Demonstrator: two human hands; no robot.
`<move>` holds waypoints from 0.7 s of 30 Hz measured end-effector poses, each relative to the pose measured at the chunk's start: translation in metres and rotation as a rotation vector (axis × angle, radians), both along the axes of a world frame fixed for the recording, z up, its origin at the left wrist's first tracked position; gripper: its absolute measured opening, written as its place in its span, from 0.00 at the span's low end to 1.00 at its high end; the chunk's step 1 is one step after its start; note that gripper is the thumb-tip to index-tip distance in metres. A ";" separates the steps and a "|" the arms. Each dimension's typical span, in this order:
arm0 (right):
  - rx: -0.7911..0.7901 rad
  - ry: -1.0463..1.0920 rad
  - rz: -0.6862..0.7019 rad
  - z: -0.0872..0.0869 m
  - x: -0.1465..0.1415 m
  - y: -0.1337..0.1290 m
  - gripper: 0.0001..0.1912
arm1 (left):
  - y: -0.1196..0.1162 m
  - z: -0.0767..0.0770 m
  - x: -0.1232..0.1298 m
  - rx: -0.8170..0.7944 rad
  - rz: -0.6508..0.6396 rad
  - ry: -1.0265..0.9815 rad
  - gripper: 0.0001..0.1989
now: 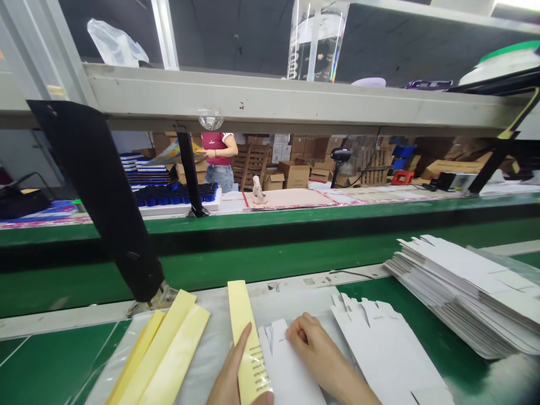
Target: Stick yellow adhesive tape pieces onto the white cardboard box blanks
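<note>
My left hand [230, 368] is closed around a long yellow paper strip [243, 315] with dark print near its lower end; the thumb lies along its left edge. Just right of the strip, a flat white folding carton [287, 368] lies with its slotted flap end pointing away from me. The curled fingers of my right hand [314, 349] pinch this carton at its upper right edge. Left of my hands, several more yellow strips [169, 349] lie fanned out on clear plastic sheeting. A small pile of flat white cartons [388, 343] sits right of my right forearm.
A taller stack of flat white cartons [468, 292] stands at the right on the green table. A black post [105, 197] rises at the left, and a grey shelf beam [295, 101] crosses above. Beyond the green conveyor [270, 253], a person [219, 157] holds papers near blue items.
</note>
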State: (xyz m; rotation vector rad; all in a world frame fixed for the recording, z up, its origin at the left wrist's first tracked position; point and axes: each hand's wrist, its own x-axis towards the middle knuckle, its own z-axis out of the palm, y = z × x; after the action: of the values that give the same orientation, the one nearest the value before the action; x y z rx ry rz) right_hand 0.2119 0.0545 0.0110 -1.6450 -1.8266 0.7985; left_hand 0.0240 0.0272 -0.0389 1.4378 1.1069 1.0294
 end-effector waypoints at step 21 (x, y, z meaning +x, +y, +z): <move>-0.029 -0.199 -0.109 0.002 0.006 0.003 0.15 | -0.004 0.019 0.005 -0.103 0.027 -0.183 0.45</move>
State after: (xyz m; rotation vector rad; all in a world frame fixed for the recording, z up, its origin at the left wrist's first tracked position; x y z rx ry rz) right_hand 0.2175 0.0570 0.0128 -1.8829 -1.8460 0.6362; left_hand 0.0295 0.0231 -0.0204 1.2243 1.0341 1.0840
